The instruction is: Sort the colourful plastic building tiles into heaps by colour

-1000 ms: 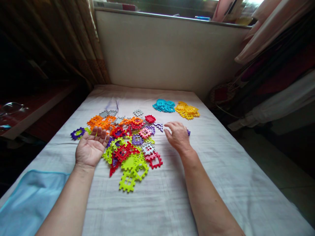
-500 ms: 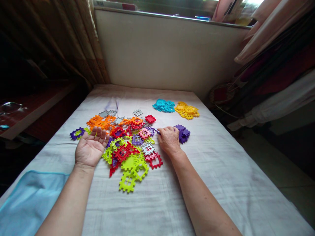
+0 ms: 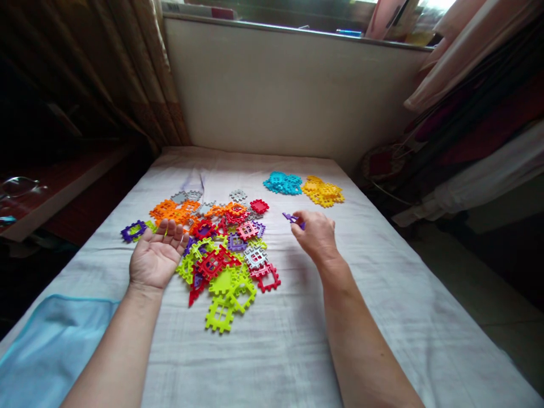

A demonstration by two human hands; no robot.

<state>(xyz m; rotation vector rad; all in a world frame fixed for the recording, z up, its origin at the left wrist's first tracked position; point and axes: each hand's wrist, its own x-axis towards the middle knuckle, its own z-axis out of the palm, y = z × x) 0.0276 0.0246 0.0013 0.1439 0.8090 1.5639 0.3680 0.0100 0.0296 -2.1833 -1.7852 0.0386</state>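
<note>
My left hand (image 3: pixel 156 255) lies palm up with its fingers apart, holding nothing, at the left edge of a mixed heap of toothed plastic pieces. Right of the heap, my right hand (image 3: pixel 313 233) pinches a purple piece (image 3: pixel 289 217), whose end sticks out past the fingertips. The heap has orange pieces (image 3: pixel 170 211), lime green pieces (image 3: pixel 220 314), red pieces (image 3: pixel 210 263), and some purple and grey ones. Beyond my right hand are a blue pile (image 3: pixel 283 183) and a yellow pile (image 3: pixel 323 191). The purple pile is hidden behind my right hand.
All of this rests on a bed-like surface with a pale sheet (image 3: pixel 255 368). A light blue cloth (image 3: pixel 55 345) lies at the near left. A low wall (image 3: pixel 289 90) closes the far side; a curtain (image 3: pixel 127 73) hangs left and clothes (image 3: pixel 476 113) hang right.
My right hand has moved right, away from the heap and over the purple pile, with the purple piece in its fingers. My left hand has not moved.
</note>
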